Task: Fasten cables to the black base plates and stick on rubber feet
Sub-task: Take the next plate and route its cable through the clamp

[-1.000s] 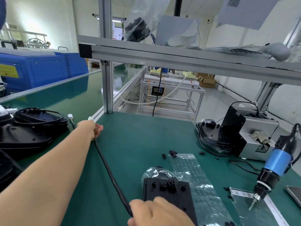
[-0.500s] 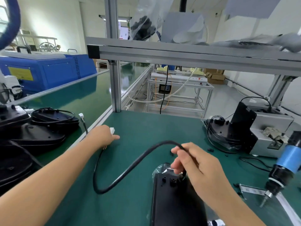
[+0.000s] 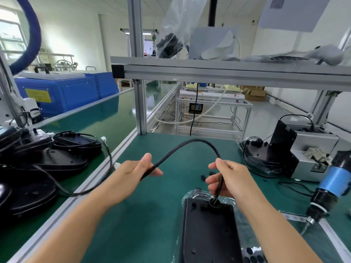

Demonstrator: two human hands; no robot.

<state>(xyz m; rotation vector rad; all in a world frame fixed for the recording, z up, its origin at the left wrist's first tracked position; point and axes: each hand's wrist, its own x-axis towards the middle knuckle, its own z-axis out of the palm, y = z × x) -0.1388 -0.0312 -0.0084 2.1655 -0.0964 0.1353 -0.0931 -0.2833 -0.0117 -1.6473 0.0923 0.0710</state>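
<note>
A black base plate (image 3: 209, 230) lies on the green mat in front of me, on top of a clear plastic sheet of rubber feet (image 3: 252, 253). A black cable (image 3: 190, 142) arches above the mat between my hands. My left hand (image 3: 133, 173) grips one stretch of it near its white connector (image 3: 117, 165). My right hand (image 3: 226, 177) pinches the other stretch, which runs down into a round hole at the plate's far end (image 3: 214, 202).
Finished black plates with cables (image 3: 47, 154) are stacked on the left conveyor. An electric screwdriver with a blue band (image 3: 330, 186) hangs at the right. A grey machine (image 3: 311, 152) and more plates (image 3: 260, 154) stand at the back right. Small black clips (image 3: 206, 176) lie on the mat.
My left hand came in from the bench's left edge toward the middle, still holding the cable. The cable's loop rose off the mat into an arch, and my right hand now feeds it into the plate's hole.
</note>
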